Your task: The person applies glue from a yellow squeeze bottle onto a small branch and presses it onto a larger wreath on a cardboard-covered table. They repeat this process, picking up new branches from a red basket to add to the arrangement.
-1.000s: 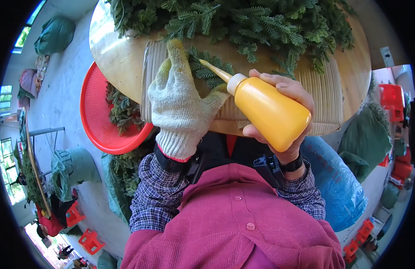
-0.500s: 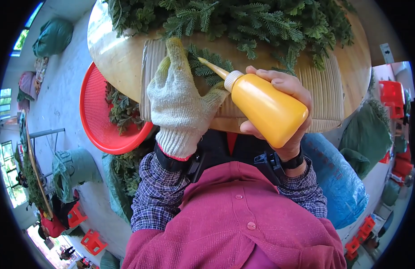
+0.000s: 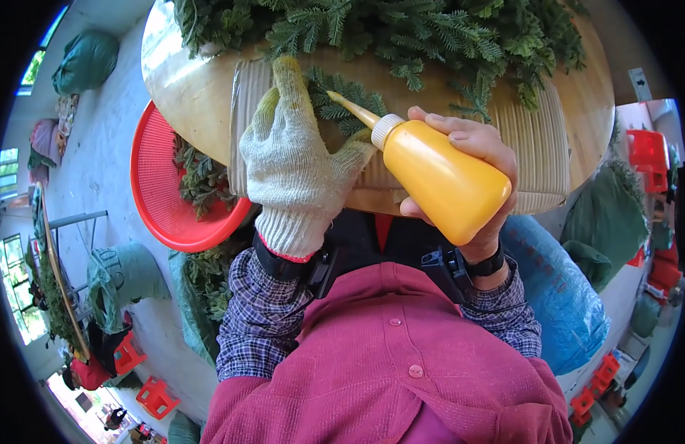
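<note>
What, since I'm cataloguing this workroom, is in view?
Rounded wooden table: 1, tan, upper centre
Corrugated cardboard sheet: 1, brown, on table
Piled needled branches: uncountable, green, atop table
Small needled sprig: apparently 1, green, over cardboard
Long-nozzled plastic bottle: 1, yellow, centre-right
Round perforated plastic basket: 1, red, left
Bulging plastic sack: 1, blue, lower right
Bulging sacks: several, green, both sides
Plastic stools: several, red, both sides
Buttoned cloth top: 1, magenta, bottom
Wrist devices: 2, black, both wrists
Left hand: 1, off-white knit glove, beside sprig
Right hand: 1, bare, around bottle
</note>
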`<state>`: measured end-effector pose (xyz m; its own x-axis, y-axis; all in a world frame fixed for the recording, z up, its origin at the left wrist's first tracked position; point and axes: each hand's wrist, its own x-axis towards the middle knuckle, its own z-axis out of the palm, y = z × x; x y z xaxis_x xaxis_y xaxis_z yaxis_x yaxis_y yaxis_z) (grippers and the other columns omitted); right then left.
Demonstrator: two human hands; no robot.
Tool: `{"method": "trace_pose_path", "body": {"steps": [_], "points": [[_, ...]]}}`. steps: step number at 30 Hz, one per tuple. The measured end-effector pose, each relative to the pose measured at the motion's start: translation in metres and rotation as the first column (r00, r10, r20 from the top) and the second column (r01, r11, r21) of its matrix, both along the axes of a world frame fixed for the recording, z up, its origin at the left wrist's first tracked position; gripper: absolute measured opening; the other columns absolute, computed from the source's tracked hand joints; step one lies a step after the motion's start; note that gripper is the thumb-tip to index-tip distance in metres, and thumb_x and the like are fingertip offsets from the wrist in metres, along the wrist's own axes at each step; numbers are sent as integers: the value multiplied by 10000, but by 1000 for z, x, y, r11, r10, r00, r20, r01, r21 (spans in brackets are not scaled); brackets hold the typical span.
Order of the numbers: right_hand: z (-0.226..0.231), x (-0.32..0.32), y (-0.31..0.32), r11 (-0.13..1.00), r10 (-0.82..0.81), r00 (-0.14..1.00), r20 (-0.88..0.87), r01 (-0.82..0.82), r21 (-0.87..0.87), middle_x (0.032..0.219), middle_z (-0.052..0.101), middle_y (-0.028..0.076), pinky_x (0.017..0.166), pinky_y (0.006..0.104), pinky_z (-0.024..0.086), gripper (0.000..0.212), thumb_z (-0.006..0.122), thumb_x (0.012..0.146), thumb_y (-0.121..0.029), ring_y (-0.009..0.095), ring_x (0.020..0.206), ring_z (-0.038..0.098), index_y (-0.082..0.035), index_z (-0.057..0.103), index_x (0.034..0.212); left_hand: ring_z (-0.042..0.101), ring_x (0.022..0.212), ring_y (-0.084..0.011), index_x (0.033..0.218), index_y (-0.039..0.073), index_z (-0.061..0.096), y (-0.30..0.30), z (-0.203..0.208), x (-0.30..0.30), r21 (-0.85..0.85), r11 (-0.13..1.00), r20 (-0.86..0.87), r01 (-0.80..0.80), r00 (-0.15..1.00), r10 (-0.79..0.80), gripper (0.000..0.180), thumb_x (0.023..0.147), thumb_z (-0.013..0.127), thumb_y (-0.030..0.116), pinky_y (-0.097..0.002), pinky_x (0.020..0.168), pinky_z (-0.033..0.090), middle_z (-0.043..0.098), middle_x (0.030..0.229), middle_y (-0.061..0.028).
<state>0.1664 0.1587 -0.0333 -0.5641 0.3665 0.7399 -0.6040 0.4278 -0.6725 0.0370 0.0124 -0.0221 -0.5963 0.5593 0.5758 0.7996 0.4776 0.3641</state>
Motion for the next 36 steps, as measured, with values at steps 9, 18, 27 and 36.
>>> {"method": "trace_pose_path", "body": {"steps": [9, 18, 27, 36], "points": [[-1, 12, 5, 995, -5, 994, 105, -6, 98, 1253, 581, 225, 1006, 580, 542, 762, 940, 703, -226, 440, 1176, 622, -60, 464, 1274, 659, 1035, -436, 1466, -114, 383, -1, 0, 1, -23, 1000, -11, -19, 1000, 19, 1106, 598, 931, 298, -467, 899, 536, 651, 1158, -282], [1, 12, 0, 999, -15, 999, 31, 16, -30, 1147, 635, 177, 965, 515, 591, 684, 947, 687, -155, 326, 1090, 653, -31, 542, 1223, 653, 1063, -436, 1471, -105, 390, 0, 4, 1, -49, 999, -29, -19, 999, 18, 1104, 612, 932, 327, -464, 914, 535, 643, 1182, -286], [3, 17, 3, 1000, -16, 999, 40, 16, 13, 1145, 629, 189, 972, 536, 583, 701, 951, 679, -158, 332, 1087, 651, -27, 534, 1226, 648, 1075, -431, 1471, -99, 403, -1, 1, 1, -59, 998, 30, -20, 999, 21, 1113, 618, 936, 376, -458, 930, 531, 642, 1194, -288], [2, 24, 7, 999, -24, 999, 41, 22, 37, 1133, 626, 191, 969, 553, 581, 708, 948, 686, -157, 331, 1080, 651, -23, 520, 1234, 643, 1076, -435, 1465, -102, 411, 0, 0, 1, -71, 997, 0, -23, 1000, 23, 1112, 617, 935, 389, -457, 934, 529, 643, 1187, -296]]}}
